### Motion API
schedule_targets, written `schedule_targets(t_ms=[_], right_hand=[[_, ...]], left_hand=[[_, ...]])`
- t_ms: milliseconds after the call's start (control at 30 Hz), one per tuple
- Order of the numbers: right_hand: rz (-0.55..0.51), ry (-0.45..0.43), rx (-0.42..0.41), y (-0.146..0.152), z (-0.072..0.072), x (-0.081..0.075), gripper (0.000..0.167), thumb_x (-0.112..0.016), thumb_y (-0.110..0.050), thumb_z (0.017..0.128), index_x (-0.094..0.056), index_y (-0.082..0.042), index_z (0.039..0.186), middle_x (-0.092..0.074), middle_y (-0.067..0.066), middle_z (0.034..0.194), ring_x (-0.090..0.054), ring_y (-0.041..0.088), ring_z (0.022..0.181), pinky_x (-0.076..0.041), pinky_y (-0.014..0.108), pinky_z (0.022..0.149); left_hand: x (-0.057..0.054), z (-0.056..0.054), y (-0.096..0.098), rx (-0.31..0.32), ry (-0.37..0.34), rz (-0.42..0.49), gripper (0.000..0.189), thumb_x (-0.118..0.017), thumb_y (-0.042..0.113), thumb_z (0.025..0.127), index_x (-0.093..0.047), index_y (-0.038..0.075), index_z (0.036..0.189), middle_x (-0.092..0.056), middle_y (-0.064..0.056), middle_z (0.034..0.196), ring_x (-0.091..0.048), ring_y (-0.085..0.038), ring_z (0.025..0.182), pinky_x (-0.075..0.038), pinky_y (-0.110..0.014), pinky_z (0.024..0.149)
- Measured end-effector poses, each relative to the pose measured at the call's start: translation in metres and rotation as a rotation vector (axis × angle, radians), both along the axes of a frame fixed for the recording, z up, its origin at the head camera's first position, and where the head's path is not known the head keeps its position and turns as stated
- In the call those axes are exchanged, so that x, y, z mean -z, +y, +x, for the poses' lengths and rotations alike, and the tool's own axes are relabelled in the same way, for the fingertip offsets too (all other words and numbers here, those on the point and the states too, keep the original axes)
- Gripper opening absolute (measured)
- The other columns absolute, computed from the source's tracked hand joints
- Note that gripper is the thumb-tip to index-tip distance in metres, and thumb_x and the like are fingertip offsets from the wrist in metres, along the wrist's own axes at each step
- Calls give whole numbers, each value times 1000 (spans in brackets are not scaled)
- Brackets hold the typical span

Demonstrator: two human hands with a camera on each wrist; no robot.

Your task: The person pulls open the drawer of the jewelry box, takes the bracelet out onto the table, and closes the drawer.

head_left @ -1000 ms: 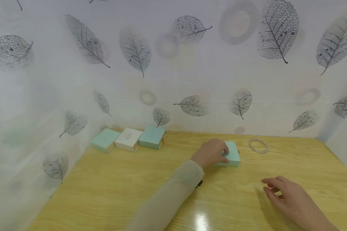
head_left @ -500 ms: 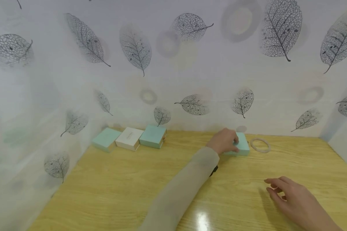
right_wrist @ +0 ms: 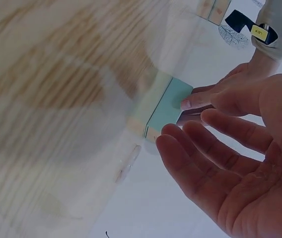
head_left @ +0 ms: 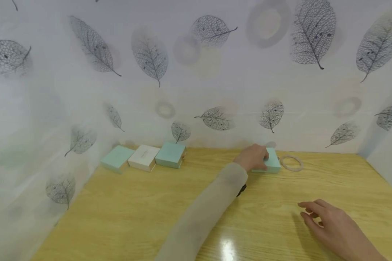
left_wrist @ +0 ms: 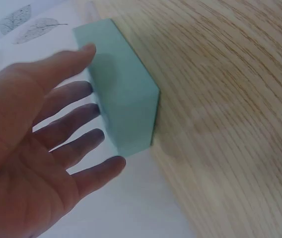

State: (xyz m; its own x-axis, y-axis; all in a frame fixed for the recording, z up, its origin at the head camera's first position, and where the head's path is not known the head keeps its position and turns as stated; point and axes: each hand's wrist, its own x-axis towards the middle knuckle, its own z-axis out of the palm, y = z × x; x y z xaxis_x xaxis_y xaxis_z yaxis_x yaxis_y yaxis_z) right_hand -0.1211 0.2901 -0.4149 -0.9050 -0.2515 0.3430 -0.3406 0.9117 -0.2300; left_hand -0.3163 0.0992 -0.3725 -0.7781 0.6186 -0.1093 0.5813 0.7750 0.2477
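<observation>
Where the left hand [head_left: 250, 158] meets a mint box [head_left: 273, 163], its thumb lies at the front and its fingers reach the upper edge; whether they pinch or merely rest on it, I cannot tell. The box sits under the grip, on a wooden table [head_left: 134, 214]. Just right of the grip lies a pale ring [head_left: 301, 167]. Well left of it, a green box [head_left: 117, 158], a white box [head_left: 145, 156] and a teal box [head_left: 171, 153] form a row. Nearer the viewer, right of the grip, the right hand [head_left: 333, 223] hangs loosely bent, grasping nothing.
</observation>
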Motion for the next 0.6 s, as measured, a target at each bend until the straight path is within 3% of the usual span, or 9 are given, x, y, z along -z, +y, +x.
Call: schedule_targets(t_ms=[133,233,300,400,600], right_hand=[[2,-1,6,-1,1,-2,26,-84,-4,78,-77,-13,100,-69,-9,87,-63,-2,66,-49,21,52],[2,10,1,0,2,-3,26,-84,-4,77,-77,-13,101,-69,-9,88,-63,-2,67,-50,21,53],[0,25,-9,0,4,-3,27,-85,-3,76,-77,-13,101,-69,-10,88,-63,-3,67,-50,21,53],[-2,61,-20,1,6,-4,30,-86,-1,74,-77,-13,99,-69,-11,88,-62,-2,66,-50,21,52],[24,59,5,7,12,-6,30,-86,-3,73,-77,-14,98,-68,-12,86,-62,0,66,-49,22,53]], left_hand=[[-4,6,-6,34,-5,-17,43,-69,38,97,-65,18,135,-63,7,136,-55,-6,120,-46,-17,101],[-5,14,-18,63,69,-24,54,-67,40,98,-57,18,146,-58,6,147,-52,-9,134,-41,-20,113],[-5,20,-32,70,129,-44,53,-66,42,97,-60,17,144,-61,4,143,-55,-11,130,-44,-22,110],[-5,28,-60,75,176,-81,52,-66,43,97,-61,14,141,-61,-1,143,-58,-16,128,-48,-28,110],[-9,52,-135,13,125,-37,59,-68,36,98,-53,8,147,-51,-12,154,-51,-28,141,-42,-40,119]])
